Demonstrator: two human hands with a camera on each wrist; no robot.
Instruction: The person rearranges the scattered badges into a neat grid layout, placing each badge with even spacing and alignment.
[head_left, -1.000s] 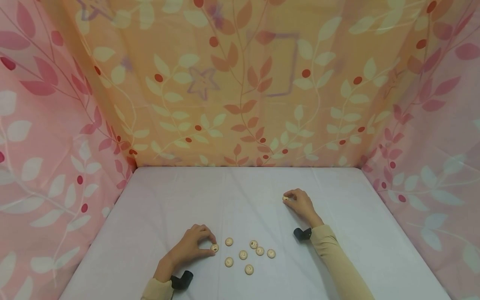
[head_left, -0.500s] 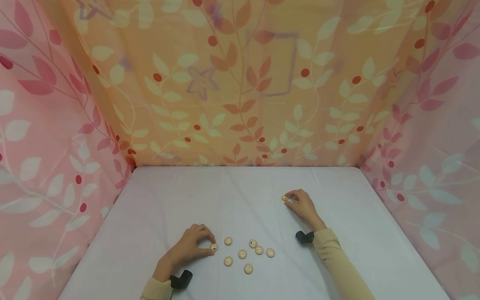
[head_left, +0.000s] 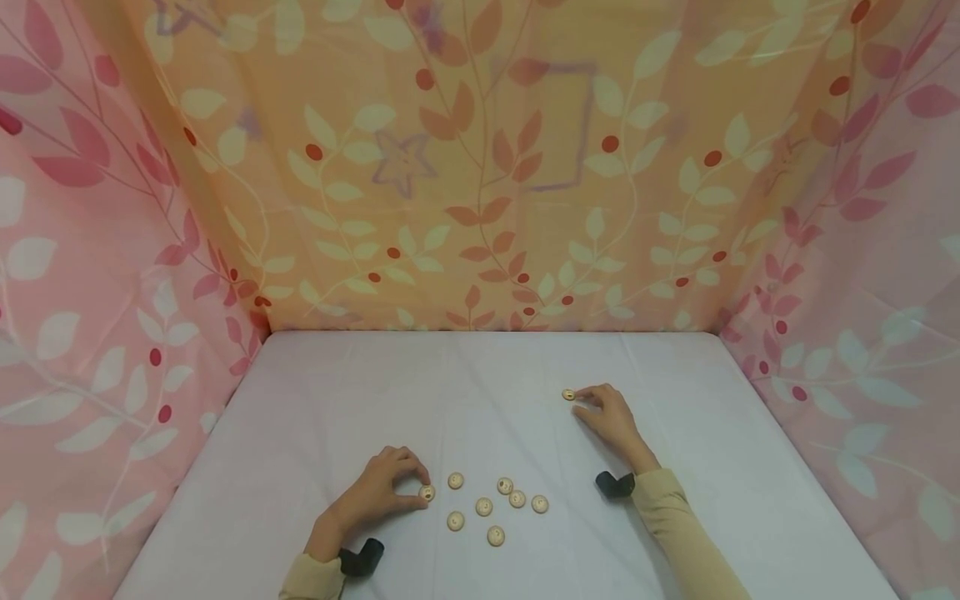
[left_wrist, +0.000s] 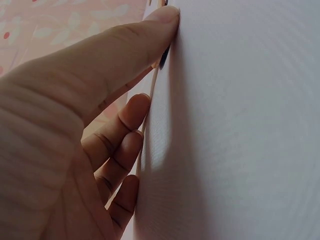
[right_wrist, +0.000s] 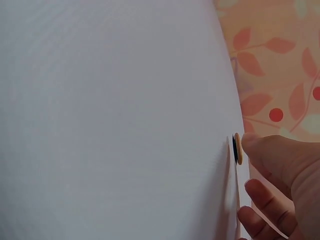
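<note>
Near the front left of the table, my left hand (head_left: 378,493) holds a small pale wooden disc (head_left: 427,492) between thumb and forefinger. The disc lies flat with a dark mark on its face; in the left wrist view the thumb (left_wrist: 125,47) mostly hides it. Farther back on the right, another disc (head_left: 568,395) lies on the cloth by the fingertips of my right hand (head_left: 611,419). There the forefinger reaches its edge while the thumb stands apart. Seen edge-on in the right wrist view, that disc (right_wrist: 238,148) is tan with a dark underside.
Several similar marked discs (head_left: 496,536) are scattered between the hands, toward the table's front. A white cloth covers the table (head_left: 360,392). Floral curtains (head_left: 480,167) close off the back and both sides. Each wrist wears a black camera mount (head_left: 615,483).
My right hand has loosened its pinch and drawn slightly right and toward me, leaving its disc on the table. The left hand has stayed at its disc.
</note>
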